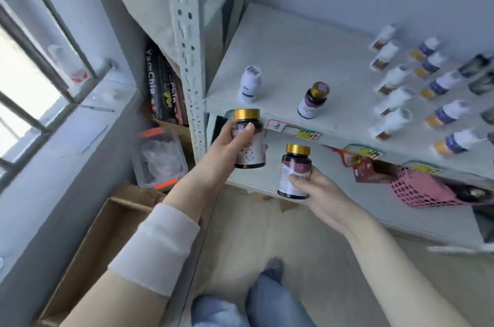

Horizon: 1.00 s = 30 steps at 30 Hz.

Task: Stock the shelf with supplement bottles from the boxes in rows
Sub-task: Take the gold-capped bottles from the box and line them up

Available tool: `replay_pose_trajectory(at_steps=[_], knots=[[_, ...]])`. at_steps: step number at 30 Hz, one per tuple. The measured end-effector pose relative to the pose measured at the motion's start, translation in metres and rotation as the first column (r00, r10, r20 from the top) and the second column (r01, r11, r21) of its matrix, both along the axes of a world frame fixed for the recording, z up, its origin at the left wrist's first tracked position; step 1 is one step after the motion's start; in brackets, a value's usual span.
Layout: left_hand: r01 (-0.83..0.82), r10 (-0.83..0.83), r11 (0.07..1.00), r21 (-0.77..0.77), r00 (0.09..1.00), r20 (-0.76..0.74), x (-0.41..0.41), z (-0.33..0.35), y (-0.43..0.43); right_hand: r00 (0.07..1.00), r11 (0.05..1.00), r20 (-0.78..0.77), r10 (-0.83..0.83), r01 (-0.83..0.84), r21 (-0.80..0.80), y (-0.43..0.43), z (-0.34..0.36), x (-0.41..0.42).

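Note:
My left hand (229,145) grips a dark gold-capped supplement bottle (249,139) upright, just below the front edge of the white shelf (288,59). My right hand (319,191) holds a second dark gold-capped bottle (294,170) lower and to the right. On the shelf stand a matching dark bottle (313,100) and a white bottle (250,84) near the front left. Rows of white bottles (393,86) and blue-and-yellow labelled bottles (438,102) fill the shelf's right side.
An open cardboard box (88,254) lies on the floor at my lower left. A clear plastic container (160,158) with orange clips sits by the grey shelf post (188,54). A pink mesh basket (419,187) hangs on the lower shelf. A window is at the left.

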<state>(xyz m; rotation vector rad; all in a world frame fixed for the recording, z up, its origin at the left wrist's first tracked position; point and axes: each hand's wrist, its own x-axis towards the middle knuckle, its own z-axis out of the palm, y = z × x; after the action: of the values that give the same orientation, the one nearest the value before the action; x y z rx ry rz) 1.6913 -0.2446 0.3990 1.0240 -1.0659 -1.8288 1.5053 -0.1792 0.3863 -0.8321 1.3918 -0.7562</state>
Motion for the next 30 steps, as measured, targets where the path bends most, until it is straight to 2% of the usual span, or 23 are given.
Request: replay_pose_trajectory(at_steps=[7, 13, 16, 21, 30], knots=[[0.121, -0.121, 0.991, -0.058, 0.993, 0.003, -0.123, 0.051, -0.051, 0.993, 0.982, -0.094, -0.072, 0.054, -0.183, -0.014, 0.042, -0.11], [0.06, -0.059, 0.991, -0.123, 0.998, 0.012, -0.192, 0.07, -0.109, 0.981, 0.956, -0.121, -0.154, 0.116, -0.271, -0.055, 0.049, -0.177], [0.025, -0.012, 0.985, -0.172, 0.997, 0.078, -0.207, 0.076, -0.147, 0.971, 0.943, -0.151, -0.186, 0.133, -0.307, -0.086, 0.051, -0.19], [0.057, -0.006, 0.976, -0.211, 0.971, 0.239, -0.227, 0.075, -0.221, 0.953, 0.933, -0.197, -0.232, 0.16, -0.323, -0.153, 0.05, -0.196], [0.187, -0.028, 0.945, -0.267, 0.861, 0.508, -0.276, 0.006, -0.365, 0.894, 0.912, -0.282, -0.349, 0.255, -0.32, -0.285, 0.006, -0.204]])
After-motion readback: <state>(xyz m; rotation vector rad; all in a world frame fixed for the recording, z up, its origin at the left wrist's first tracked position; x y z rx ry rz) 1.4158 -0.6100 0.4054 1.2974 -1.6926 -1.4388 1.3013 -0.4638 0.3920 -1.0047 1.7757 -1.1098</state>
